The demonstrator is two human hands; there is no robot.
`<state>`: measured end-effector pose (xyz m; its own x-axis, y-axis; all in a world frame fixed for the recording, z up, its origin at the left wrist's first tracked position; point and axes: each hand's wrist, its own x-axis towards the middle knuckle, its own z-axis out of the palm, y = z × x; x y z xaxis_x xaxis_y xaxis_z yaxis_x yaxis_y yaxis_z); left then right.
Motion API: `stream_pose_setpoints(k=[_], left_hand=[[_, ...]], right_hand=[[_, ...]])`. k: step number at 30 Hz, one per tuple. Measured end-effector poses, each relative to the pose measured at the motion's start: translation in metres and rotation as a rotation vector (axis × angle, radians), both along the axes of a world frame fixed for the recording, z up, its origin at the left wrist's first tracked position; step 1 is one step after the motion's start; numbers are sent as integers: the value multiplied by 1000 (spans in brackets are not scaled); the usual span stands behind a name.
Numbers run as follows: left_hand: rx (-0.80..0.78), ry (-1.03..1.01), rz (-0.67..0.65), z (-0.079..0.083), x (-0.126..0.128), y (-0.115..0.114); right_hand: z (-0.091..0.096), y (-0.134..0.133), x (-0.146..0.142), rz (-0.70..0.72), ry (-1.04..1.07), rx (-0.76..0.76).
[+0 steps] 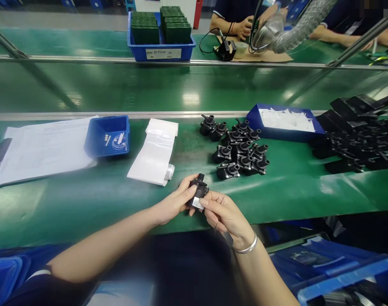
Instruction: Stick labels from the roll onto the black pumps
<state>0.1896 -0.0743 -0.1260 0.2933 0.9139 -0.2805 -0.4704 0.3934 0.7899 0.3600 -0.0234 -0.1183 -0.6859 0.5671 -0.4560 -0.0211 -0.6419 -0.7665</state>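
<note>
My left hand is wrapped round a small black water pump, its outlet stub pointing up and away from me. A white label lies on the pump's side. The thumb and forefinger of my right hand pinch the near edge of that label against the housing. A dark grey flat piece shows below the right palm; what it is I cannot make out. Beyond my hands a strip of white label backing, partly rolled, rests on the green bench.
Several similar pumps stand in a group ahead right, with a larger heap at far right. A blue box holds white slips. Papers and a blue tray lie left. Co-workers' hands are across the bench.
</note>
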Motion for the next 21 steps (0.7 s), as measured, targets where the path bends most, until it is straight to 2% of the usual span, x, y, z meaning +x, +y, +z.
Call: stream_pose_setpoints(k=[21], left_hand=[[-2,65,-24,4,0,-1]], right_hand=[[-2,0,0,19,-4,21]])
